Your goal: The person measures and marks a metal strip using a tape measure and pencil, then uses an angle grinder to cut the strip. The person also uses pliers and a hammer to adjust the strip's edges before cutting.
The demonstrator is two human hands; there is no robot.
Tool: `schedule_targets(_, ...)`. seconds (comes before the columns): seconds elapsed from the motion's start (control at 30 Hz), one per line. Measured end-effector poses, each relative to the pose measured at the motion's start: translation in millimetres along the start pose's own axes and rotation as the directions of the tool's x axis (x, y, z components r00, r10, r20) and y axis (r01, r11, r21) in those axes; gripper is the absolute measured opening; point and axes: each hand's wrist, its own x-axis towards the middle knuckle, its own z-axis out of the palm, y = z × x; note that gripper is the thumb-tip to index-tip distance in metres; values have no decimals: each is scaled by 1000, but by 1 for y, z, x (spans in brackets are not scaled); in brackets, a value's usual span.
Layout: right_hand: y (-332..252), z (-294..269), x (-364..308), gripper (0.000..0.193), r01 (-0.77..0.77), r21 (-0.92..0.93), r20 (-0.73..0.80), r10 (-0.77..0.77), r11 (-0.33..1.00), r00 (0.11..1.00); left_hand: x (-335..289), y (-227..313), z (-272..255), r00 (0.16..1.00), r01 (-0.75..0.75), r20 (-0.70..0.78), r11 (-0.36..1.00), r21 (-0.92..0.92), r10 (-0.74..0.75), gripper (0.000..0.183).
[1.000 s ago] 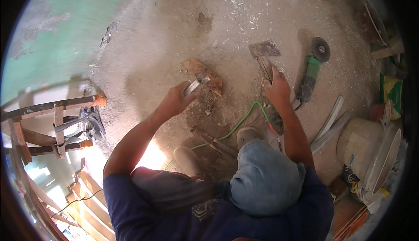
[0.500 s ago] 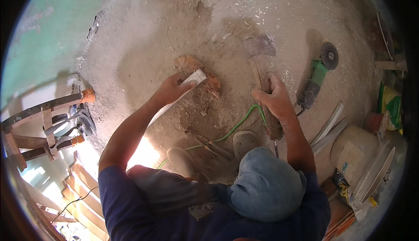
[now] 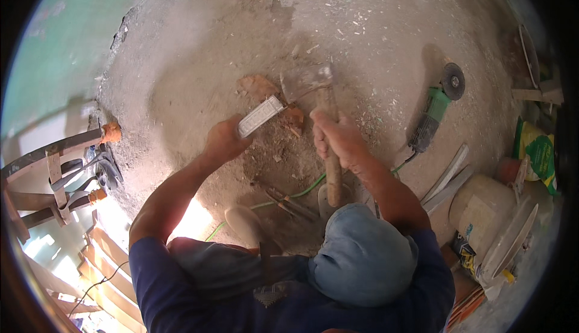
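Note:
My left hand (image 3: 228, 140) is closed round a pale grey-white moulded strip (image 3: 260, 116), whose end points up and right above broken orange-brown brick pieces (image 3: 294, 119). My right hand (image 3: 341, 135) has its fingers wrapped round the wooden handle of a hatchet (image 3: 332, 179). The worn, dusty blade lies at the upper end of that handle, right of the strip's end and apart from it. Below the hands, a pincer-like tool (image 3: 283, 200) rests on the dirty floor beside a green cable (image 3: 301, 193).
A green angle grinder (image 3: 435, 107) lies on the floor to the right. Pale strips (image 3: 447, 179) lie closer to me, near a large beige bucket (image 3: 482, 209). Wooden legs of upturned furniture (image 3: 57, 152) stick out at the left, by the green wall (image 3: 60, 49).
My right hand has picked the hatchet up off the floor and brought it left toward the strip. My left hand has shifted slightly, and the strip now looks shorter and more upturned.

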Motion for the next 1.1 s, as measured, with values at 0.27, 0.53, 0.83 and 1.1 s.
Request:
schedule_targets(0.27,21,20,13,29,108,-85,25,-106,991,994,3,-7,7,1000,5,-8,1000,29,-5,30)
schedule_targets(0.53,14,13,17,29,105,-226,-9,-109,968,994,7,-14,9,997,-60,-51,998,25,61,30)
schedule_targets(0.83,9,8,18,27,163,-270,-17,-174,949,985,9,-5,4,1000,-21,-16,999,38,21,28)
schedule_targets(1.1,0,7,0,25,140,-158,-49,-150,977,988,4,-10,7,998,-57,-25,998,41,58,35)
